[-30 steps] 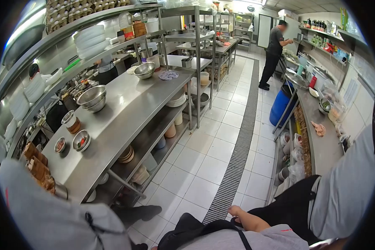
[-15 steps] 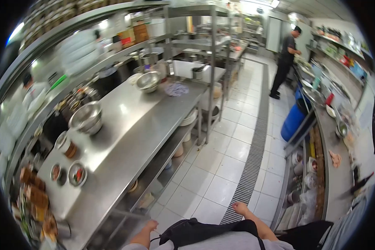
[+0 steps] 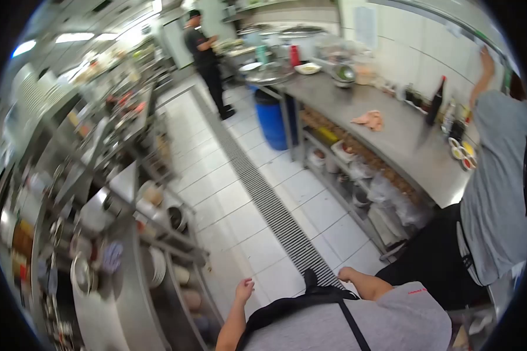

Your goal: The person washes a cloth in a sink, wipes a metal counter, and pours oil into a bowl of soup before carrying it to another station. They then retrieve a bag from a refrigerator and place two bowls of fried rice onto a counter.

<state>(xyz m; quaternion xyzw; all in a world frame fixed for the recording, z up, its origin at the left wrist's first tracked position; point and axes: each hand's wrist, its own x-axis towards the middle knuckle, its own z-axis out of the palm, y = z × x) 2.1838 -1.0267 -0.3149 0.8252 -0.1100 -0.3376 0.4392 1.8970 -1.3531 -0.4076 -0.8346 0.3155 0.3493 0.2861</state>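
My left hand (image 3: 245, 289) hangs over the white floor tiles, beside the lower shelves of the left steel table (image 3: 108, 310). Its fingers are loosely curled and a little apart, with nothing between them. Near the front of my black apron (image 3: 287, 303), my right hand (image 3: 346, 275) has its fingers folded in; whether it holds anything is too small to tell. Neither hand touches a table. The floor drain grate (image 3: 263, 207) runs ahead of me between the two work areas.
A person in grey (image 3: 498, 175) stands close on my right, one arm raised to the wall. The right counter (image 3: 404, 140) holds a pink cloth (image 3: 369, 120), bottles and sauce bowls. Farther off are a blue barrel (image 3: 270, 120) and a person in black (image 3: 205, 58).
My view has swung right, so the left table has slid to the lower left and the person in grey is now mostly visible. My left hand is raised higher in view.
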